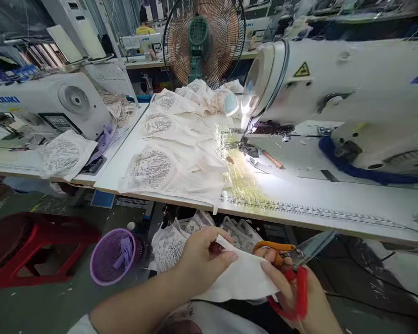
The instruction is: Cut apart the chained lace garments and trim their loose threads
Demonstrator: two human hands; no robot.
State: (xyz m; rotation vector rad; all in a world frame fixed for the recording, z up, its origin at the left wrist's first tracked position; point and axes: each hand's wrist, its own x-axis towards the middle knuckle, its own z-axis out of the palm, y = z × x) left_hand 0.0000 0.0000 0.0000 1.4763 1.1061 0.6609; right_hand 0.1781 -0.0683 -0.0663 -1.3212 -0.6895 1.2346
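Above my lap, my left hand (207, 260) pinches the upper edge of a white fabric piece (242, 278) between thumb and fingers. My right hand (285, 283) is wrapped around scissors (301, 292) with red and orange handles; its thumb also presses on the right end of the same fabric. The scissors' blades are mostly hidden. Behind the fabric, below the table edge, lies a heap of white lace cup pieces (169, 246). More white lace cup pieces (151, 169) are laid out in a row on the table.
A sewing machine (320, 83) with a lit needle area stands at right, and a second sewing machine (45, 104) at left. A large fan (198, 39) is behind the table. On the floor at left are a red stool (52, 241) and a purple basket (101, 264).
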